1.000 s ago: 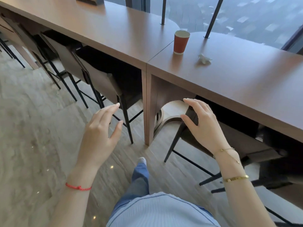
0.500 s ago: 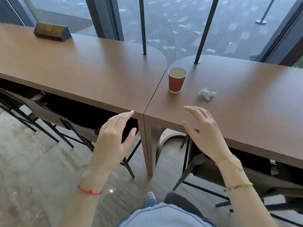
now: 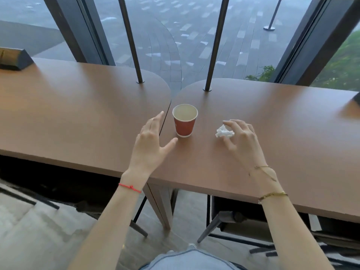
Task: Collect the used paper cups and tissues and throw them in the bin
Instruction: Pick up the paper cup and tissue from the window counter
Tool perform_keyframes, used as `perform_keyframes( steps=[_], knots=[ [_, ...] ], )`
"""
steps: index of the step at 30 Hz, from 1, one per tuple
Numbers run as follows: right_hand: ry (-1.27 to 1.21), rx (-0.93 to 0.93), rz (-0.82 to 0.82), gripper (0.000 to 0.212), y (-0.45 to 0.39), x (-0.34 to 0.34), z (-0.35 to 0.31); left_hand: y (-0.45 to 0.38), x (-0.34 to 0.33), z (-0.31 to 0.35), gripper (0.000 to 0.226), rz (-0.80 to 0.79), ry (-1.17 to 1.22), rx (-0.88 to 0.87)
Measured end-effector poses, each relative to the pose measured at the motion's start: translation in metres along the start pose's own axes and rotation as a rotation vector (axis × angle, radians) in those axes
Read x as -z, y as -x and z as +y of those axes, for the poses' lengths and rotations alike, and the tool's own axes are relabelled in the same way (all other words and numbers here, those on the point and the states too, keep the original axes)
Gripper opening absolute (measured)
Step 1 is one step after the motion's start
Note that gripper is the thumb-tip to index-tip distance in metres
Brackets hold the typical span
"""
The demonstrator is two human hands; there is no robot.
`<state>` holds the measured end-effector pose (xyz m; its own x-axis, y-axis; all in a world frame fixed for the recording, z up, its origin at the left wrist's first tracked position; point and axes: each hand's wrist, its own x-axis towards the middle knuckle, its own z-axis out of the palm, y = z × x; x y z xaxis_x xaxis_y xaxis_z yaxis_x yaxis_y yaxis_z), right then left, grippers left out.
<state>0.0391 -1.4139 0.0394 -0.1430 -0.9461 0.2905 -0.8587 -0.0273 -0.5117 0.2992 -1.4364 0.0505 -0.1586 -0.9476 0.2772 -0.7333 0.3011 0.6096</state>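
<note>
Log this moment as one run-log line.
phase: reaching | left hand: open beside paper cup, not touching | right hand: fingers curled at crumpled tissue | cup upright on table

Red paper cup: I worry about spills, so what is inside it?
The red paper cup stands upright, showing a pale inner wall; no liquid is evident, though the very bottom is unclear.

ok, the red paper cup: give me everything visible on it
The paper cup is red-orange outside with a pale rim, lining and base ring, tapering downward. It looks like ribbed paper. It stands upright on the right-hand brown tabletop, just beside the seam with the neighbouring top. Whether any liquid is left inside cannot be told. Nothing grips it: the left hand is spread open beside it, thumb near its base but apart. The crumpled tissue lies to its right, not touching.
</note>
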Motion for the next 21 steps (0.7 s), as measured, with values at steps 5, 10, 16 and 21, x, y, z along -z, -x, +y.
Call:
perform_keyframes(
  steps=[5,10,16,21],
  knots=[
    [0.025,-0.034,-0.099,0.036,-0.015,-0.008,0.016,-0.033,-0.031,0.001,0.098,-0.021,0.073,0.047],
    [-0.019,-0.030,-0.160,0.028,-0.020,-0.015,0.023,-0.043,-0.050,0.005,0.100,-0.015,0.126,0.061],
    [-0.093,-0.055,-0.172,0.016,-0.021,-0.015,0.025,-0.045,-0.061,0.013,0.076,0.103,0.199,0.054],
    [-0.134,-0.036,-0.115,0.013,-0.005,-0.008,0.025,-0.033,-0.053,0.018,0.070,0.153,0.261,0.052]
  ],
)
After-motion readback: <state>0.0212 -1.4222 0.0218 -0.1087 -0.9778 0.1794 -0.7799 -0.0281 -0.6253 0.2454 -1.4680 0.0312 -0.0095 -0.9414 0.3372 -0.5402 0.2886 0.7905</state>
